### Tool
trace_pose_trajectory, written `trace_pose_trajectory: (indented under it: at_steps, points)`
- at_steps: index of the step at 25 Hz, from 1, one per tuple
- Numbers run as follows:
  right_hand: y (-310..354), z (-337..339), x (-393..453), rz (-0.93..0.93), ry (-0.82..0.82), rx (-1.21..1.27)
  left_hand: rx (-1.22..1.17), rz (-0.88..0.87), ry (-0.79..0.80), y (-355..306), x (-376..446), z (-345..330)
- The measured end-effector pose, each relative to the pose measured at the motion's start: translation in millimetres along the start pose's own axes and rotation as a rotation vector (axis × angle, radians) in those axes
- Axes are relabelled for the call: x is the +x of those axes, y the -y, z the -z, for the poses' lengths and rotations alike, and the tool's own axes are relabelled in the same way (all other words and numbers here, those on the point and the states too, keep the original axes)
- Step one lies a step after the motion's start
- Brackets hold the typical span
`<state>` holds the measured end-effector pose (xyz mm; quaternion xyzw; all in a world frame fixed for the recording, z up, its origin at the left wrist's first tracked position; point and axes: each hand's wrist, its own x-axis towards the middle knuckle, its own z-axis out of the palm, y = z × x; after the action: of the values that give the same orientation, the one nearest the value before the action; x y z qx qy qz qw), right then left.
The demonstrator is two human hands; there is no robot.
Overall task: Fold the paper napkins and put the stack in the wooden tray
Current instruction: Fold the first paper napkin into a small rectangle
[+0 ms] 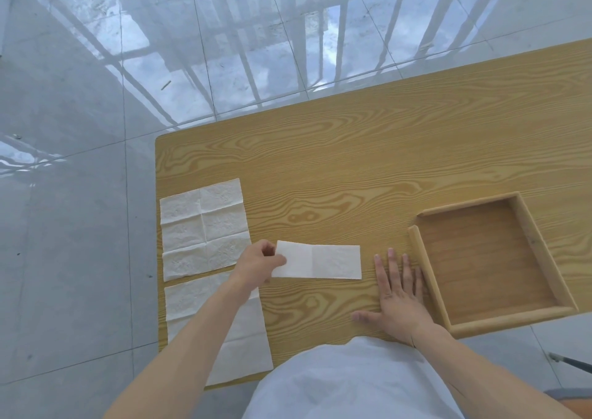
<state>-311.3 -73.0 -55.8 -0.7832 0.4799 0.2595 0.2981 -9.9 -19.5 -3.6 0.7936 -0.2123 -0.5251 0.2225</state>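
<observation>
Tray holds nothing yet. Left of it, the left hand pinches a half-folded napkin; the right hand rests flat beside the tray. Two unfolded napkins wait farther left.

On the desk, two unfolded napkins lie at the left edge, one behind the other. A folded napkin lies near the middle, the left hand at its left end. The right hand rests flat between it and the tray at right.
</observation>
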Motion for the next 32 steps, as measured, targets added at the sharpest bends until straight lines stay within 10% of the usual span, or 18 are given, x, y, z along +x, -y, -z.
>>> trace_pose_trajectory:
  at_steps: [20, 26, 32]
  points:
    - [-3, -4, 4, 0.016, -0.042, 0.006, 0.094, -0.119, 0.188, -30, 2, -106]
    - [0, -7, 3, 0.021, -0.099, -0.01, 0.768, -0.763, -0.202, 28, -3, -64]
    - [9, -12, -13, 0.346, -0.201, -0.298, 1.107, -0.735, 0.04, 67, -14, -66]
